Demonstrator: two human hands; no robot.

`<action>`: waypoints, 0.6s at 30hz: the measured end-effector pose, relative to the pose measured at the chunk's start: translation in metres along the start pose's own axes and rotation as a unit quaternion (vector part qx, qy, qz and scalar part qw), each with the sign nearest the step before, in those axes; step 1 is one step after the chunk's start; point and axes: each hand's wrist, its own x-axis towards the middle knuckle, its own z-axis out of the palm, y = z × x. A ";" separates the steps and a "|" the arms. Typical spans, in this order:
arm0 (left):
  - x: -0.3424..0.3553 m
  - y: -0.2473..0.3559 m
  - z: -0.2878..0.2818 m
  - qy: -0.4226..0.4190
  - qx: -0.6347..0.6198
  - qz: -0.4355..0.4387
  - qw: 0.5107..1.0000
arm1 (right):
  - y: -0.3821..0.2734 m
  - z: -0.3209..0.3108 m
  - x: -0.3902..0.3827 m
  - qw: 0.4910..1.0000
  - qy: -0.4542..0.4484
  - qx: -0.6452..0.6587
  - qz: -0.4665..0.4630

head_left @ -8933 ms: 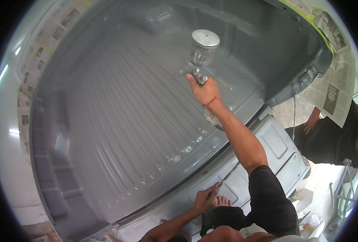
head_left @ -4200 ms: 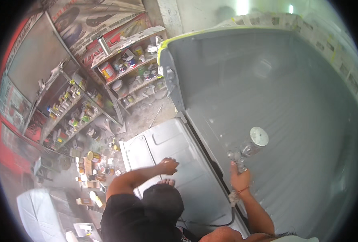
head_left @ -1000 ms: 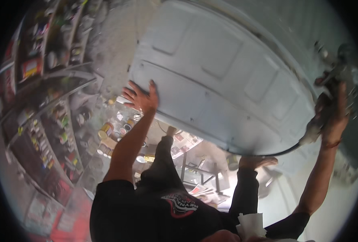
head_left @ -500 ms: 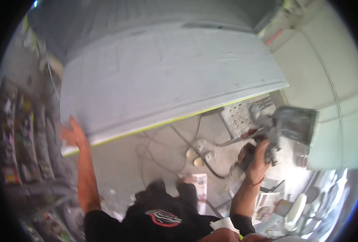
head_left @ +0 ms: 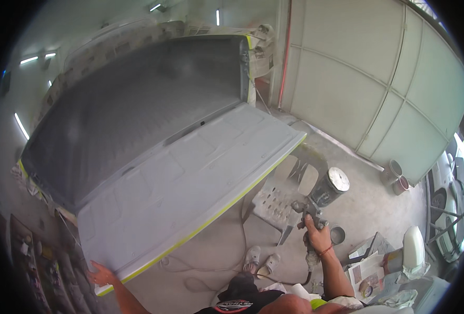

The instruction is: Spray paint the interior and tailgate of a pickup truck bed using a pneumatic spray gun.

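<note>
The right hand [head_left: 320, 238] grips the spray gun [head_left: 309, 209], its cup [head_left: 329, 190] just beyond. The left hand [head_left: 102, 273], open, rests at the near corner of the tailgate [head_left: 190, 183], which lies ahead of the 2 hands. This seems a pause in spraying; the next move calls for a level cup.

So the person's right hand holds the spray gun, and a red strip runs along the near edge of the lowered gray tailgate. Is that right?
Not quite: the strip is yellow-green, not red, as the head view shows. It does run along the tailgate's near edge, and the right hand holds the spray gun.
</note>
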 end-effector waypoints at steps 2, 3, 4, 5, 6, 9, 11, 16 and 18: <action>-0.071 0.027 -0.031 0.040 -0.128 0.110 0.985 | 0.001 0.011 0.015 0.999 0.014 0.031 -0.031; -0.124 0.038 -0.053 0.021 -0.240 0.234 0.942 | -0.001 0.020 0.021 0.996 0.015 0.071 -0.058; -0.191 0.055 -0.078 -0.049 -0.327 0.269 0.905 | -0.010 0.026 0.028 0.995 0.027 0.077 -0.066; -0.265 0.074 -0.108 -0.234 -0.358 0.251 0.868 | -0.029 0.027 0.043 0.995 0.017 0.073 -0.066; -0.336 0.095 -0.129 -0.438 -0.297 0.314 0.788 | -0.045 0.034 0.057 0.992 0.017 0.098 -0.072; -0.487 0.132 -0.190 -0.729 -0.384 0.456 0.336 | -0.078 0.052 0.077 0.987 -0.008 0.140 -0.074; -0.532 0.150 -0.198 -0.799 -0.365 0.425 0.217 | -0.105 0.052 0.107 0.979 -0.041 0.141 -0.142; -0.518 0.147 -0.144 -0.863 -0.113 0.470 0.146 | -0.175 0.040 0.207 0.944 0.033 -0.042 -0.325; -0.484 0.123 -0.110 -0.847 -0.071 0.470 0.240 | -0.208 0.030 0.256 0.925 0.075 -0.168 -0.334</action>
